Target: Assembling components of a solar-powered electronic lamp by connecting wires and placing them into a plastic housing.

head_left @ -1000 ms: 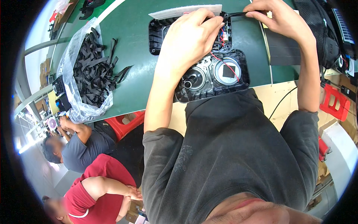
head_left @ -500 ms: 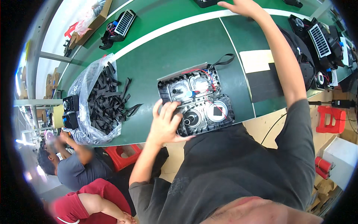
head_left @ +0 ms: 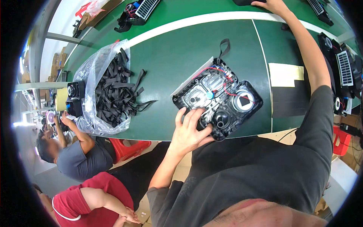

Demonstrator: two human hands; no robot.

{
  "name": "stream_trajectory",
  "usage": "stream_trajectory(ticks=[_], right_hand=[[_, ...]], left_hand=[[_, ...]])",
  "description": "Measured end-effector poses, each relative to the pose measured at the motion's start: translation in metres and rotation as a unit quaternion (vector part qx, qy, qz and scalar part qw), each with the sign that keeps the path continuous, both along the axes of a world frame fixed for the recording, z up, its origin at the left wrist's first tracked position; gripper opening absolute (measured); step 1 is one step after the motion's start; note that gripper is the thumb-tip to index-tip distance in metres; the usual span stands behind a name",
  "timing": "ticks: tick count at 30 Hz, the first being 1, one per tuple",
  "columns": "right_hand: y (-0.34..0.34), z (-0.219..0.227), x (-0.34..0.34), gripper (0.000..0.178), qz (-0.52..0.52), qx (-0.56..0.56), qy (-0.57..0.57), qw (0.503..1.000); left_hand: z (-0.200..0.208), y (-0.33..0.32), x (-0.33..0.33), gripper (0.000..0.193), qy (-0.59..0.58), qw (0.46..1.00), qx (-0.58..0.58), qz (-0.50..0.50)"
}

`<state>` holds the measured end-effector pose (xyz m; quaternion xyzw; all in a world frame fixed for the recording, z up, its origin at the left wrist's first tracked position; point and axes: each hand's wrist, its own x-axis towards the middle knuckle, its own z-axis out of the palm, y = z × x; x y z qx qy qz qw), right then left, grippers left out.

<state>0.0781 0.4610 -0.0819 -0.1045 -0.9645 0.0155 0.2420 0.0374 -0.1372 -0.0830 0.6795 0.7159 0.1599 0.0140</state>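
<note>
An opened black speaker housing (head_left: 236,123) lies at the table's near edge, its two halves spread with the insides upward. Red wires, a round blue part (head_left: 210,95) and a white-backed round speaker (head_left: 242,101) show inside it. A short black strap (head_left: 225,48) sticks out from its far corner. My left hand (head_left: 191,130) grips the housing's near left edge, fingers over the rim and thumb along the near side. Far ahead, my outstretched right hand (head_left: 274,5) has its fingers closed on the end of a black casing (head_left: 244,2), partly cut off by the upper rim.
A clear plastic bag (head_left: 89,100) spilling black straps (head_left: 117,89) stands to the left. Housings with solar panels (head_left: 147,8) sit on the far green strip and at right (head_left: 345,68). Cream paper (head_left: 285,73) lies on a dark sheet (head_left: 289,100). Two people sit at left.
The opened housing has turned counter-clockwise under my left hand. My right hand's fingers have come onto the black casing's end. The whole view has shifted sideways.
</note>
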Motion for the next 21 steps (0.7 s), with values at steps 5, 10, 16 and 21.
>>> stream_trajectory(ticks=[5,10,16,21], right_hand=[[-0.016,0.009,-0.005,0.049,0.019,-0.038,-0.020,0.999],[-0.016,0.006,-0.009,0.053,-0.062,0.042,-0.074,0.994],[-0.027,0.041,0.017,0.055,-0.089,-0.111,-0.062,0.988],[-0.078,0.121,0.083,0.051,-0.057,-0.010,-0.034,0.998]], left_hand=[[-0.001,0.032,0.034,0.045,0.007,0.994,0.010,0.113],[0.004,0.057,0.001,0.039,0.027,0.999,0.018,0.036],[0.003,0.138,-0.067,0.041,0.009,0.986,0.167,-0.006],[-0.006,0.280,-0.140,0.046,0.063,0.977,0.185,0.086]])
